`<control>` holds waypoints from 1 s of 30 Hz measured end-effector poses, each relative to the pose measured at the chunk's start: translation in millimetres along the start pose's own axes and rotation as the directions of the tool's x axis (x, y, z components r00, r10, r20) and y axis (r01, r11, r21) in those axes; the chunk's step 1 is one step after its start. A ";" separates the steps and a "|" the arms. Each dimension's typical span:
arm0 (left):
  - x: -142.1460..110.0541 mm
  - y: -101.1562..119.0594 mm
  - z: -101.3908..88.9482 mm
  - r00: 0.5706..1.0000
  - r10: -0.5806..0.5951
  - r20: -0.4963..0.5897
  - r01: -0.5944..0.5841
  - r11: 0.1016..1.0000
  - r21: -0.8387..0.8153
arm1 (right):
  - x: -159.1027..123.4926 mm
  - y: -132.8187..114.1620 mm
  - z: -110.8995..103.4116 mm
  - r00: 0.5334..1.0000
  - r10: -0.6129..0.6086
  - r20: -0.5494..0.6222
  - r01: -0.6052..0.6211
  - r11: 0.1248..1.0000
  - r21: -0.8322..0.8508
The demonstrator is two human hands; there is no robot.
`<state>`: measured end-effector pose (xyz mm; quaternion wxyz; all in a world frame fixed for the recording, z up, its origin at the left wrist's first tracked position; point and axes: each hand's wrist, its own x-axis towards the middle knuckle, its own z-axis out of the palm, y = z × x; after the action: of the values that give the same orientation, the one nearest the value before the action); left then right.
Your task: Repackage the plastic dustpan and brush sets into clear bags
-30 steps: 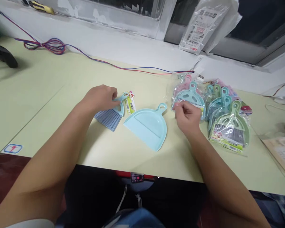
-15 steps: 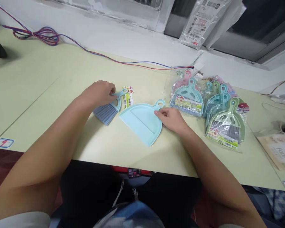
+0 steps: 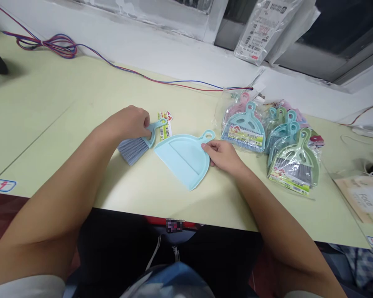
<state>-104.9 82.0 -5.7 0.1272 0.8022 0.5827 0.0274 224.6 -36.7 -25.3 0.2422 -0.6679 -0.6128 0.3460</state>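
Observation:
My left hand is closed on a small hand brush with a light blue handle and grey-blue bristles pointing toward me. Part of the brush head is hidden behind my fingers. Just right of it, a light blue dustpan lies on the table, its straight lip facing lower left. My right hand grips the pan's right rim below the looped handle, thumb on top. A printed cardboard label lies behind the brush handle.
Several bagged brush-and-dustpan sets stand at the right, more behind the right hand. Red and blue wires run along the wall. A paper bag lies at far right. The table's front edge is close to me.
The brush has shifted slightly left and turned a little in my left hand, its bristles swinging leftward. The dustpan and right hand have hardly moved.

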 end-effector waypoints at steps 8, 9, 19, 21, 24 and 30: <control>-6.3 -0.1 -11.2 0.994 0.036 -0.099 -0.044 0.995 -0.085 | 0.0 -0.3 1.8 0.997 0.058 0.052 -0.063 0.995 0.084; -10.2 4.5 -15.3 0.991 0.041 -0.131 -0.057 0.991 -0.119 | 0.6 -0.3 2.2 0.996 0.065 0.056 -0.070 0.993 0.096; -60.2 91.8 -10.1 0.917 0.357 -0.179 -0.391 0.893 -0.224 | 1.7 -8.6 6.0 0.942 0.146 0.303 -0.257 0.893 0.368; -62.5 99.0 -1.3 0.908 0.387 -0.157 -0.412 0.894 -0.178 | 3.6 -9.7 1.3 0.928 0.221 0.300 -0.325 0.873 0.363; -63.2 105.6 8.0 0.906 0.408 -0.115 -0.421 0.898 -0.128 | 9.9 -8.1 -4.1 0.945 0.292 0.145 -0.326 0.843 0.427; -59.5 112.1 15.9 0.918 0.384 -0.102 -0.392 0.916 -0.083 | 15.8 -5.8 4.4 0.983 0.171 0.064 -0.176 0.791 0.585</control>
<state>-16.8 -9.1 11.6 0.1354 0.8924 0.4146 0.1154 217.6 -20.8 -26.3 0.4021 -0.6120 -0.4125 0.5419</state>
